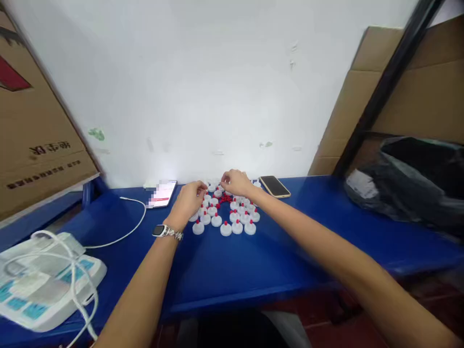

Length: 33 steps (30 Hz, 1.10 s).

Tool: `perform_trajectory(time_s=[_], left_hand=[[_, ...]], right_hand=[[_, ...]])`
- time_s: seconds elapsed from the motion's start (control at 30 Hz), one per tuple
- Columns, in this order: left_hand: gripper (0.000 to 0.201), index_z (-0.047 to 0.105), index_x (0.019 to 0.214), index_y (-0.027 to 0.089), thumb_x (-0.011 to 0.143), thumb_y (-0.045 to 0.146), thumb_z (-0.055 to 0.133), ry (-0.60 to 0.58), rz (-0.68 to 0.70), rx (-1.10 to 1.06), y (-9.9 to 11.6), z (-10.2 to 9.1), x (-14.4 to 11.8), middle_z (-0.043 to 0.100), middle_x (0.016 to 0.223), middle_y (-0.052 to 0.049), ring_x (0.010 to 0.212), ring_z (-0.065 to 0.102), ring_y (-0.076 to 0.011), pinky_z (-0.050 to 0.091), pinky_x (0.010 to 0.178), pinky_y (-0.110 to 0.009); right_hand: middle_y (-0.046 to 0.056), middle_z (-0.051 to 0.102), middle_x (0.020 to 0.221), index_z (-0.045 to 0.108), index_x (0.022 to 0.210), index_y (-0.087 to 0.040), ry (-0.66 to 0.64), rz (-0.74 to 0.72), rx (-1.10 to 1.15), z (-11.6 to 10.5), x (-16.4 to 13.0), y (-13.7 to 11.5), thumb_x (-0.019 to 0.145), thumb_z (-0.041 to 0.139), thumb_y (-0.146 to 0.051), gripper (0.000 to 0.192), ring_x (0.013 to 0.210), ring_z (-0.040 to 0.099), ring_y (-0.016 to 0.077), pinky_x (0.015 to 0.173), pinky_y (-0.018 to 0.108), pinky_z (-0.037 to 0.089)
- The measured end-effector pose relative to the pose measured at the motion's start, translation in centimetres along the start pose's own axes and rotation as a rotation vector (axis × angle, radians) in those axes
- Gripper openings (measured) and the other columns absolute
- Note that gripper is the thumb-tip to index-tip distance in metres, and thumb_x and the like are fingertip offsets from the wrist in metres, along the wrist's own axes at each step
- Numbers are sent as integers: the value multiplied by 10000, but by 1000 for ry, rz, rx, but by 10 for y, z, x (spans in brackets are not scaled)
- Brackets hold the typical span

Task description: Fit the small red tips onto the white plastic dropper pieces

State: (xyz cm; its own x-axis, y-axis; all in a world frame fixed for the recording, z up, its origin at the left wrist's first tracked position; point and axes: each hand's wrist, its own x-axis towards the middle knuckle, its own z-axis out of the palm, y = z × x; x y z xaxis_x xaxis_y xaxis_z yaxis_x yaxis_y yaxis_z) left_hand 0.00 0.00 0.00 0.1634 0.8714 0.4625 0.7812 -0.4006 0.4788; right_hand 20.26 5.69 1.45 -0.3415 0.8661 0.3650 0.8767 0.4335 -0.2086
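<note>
Several round white caps with red tips [225,229] stand in rows on the blue table [217,270]. Loose small red tips [225,198] lie in a pile among them. My left hand [189,198] is over the left side of the caps, its thumb and fingers pinched together near one of them. Reaching to the back of the group, my right hand [235,182] also has its fingertips pressed together, above the caps behind the red pile. What either pinch holds, if anything, is too small to make out. A watch [159,230] sits on my left wrist.
A lit phone [163,194] lies to the left and a dark-screened phone [275,186] to the right. A white power strip [54,290] with looped cables is at the near left. Cardboard boxes [39,111] and a black plastic bag [416,179] flank the table; a white wall stands behind.
</note>
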Motion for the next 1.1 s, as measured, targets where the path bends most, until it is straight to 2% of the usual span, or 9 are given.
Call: perform_trajectory(time_s=[0.2, 0.3, 0.4, 0.5, 0.63, 0.7, 0.8, 0.9, 1.1], left_hand=[[178, 682, 955, 185, 866, 193, 529, -18, -65, 11, -13, -1, 4, 737, 896, -78, 846, 686, -211, 510, 775, -302], [165, 681, 953, 191, 871, 216, 539, -27, -57, -1, -10, -2, 2, 732, 888, -72, 820, 680, -206, 505, 762, -301], [163, 681, 957, 192, 883, 241, 544, -20, -28, -14, -3, -5, 0, 724, 888, -69, 808, 669, -204, 496, 744, -304], [164, 694, 940, 199, 887, 271, 557, -34, 71, 1, 10, -7, -4, 708, 928, -72, 863, 649, -216, 485, 760, -316], [155, 721, 874, 215, 877, 281, 582, -139, 224, 131, 32, -2, -9, 691, 934, -69, 931, 611, -253, 449, 819, -366], [139, 727, 857, 207, 863, 265, 600, -189, 258, 229, 41, 3, -10, 691, 920, -76, 950, 598, -276, 428, 840, -394], [119, 733, 863, 189, 839, 253, 636, -246, 296, 341, 52, 13, -9, 700, 945, -95, 963, 590, -299, 411, 853, -418], [114, 740, 869, 187, 829, 253, 657, -305, 315, 379, 60, 22, -8, 714, 966, -103, 981, 591, -304, 402, 859, -422], [102, 715, 821, 185, 841, 202, 617, -347, 325, 385, 64, 36, -5, 722, 932, -97, 972, 601, -297, 393, 885, -433]], right_hand=[[118, 710, 1042, 753, 926, -211, -102, 33, -75, 22, 45, -18, 794, 623, -383, 253, 1105, 539, 322, 944, 447, 342], [132, 711, 1023, 761, 881, -207, -130, 45, -77, 33, 55, -24, 770, 664, -346, 203, 1125, 516, 338, 956, 461, 315], [101, 720, 994, 747, 867, -215, -121, 49, -55, 35, 54, -27, 795, 626, -298, 163, 1106, 532, 316, 951, 451, 319], [64, 721, 1001, 701, 922, -207, -35, 46, 32, 24, 43, -24, 853, 544, -292, 191, 1038, 579, 258, 940, 419, 349], [50, 715, 946, 627, 946, -182, 165, -34, 393, 4, 11, -14, 866, 511, -246, 154, 859, 637, 174, 805, 308, 441], [47, 712, 937, 609, 960, -186, 214, -62, 551, -4, -11, -10, 880, 504, -256, 150, 826, 649, 159, 755, 281, 462], [38, 705, 932, 621, 978, -194, 221, -55, 680, -11, -43, -4, 894, 513, -315, 182, 774, 647, 151, 691, 269, 471], [32, 696, 878, 660, 961, -191, 227, -9, 686, -12, -64, 2, 888, 542, -383, 237, 696, 607, 145, 636, 270, 455], [27, 678, 854, 695, 958, -170, 217, 77, 717, -4, -73, 13, 850, 603, -445, 309, 565, 490, 109, 589, 276, 421]])
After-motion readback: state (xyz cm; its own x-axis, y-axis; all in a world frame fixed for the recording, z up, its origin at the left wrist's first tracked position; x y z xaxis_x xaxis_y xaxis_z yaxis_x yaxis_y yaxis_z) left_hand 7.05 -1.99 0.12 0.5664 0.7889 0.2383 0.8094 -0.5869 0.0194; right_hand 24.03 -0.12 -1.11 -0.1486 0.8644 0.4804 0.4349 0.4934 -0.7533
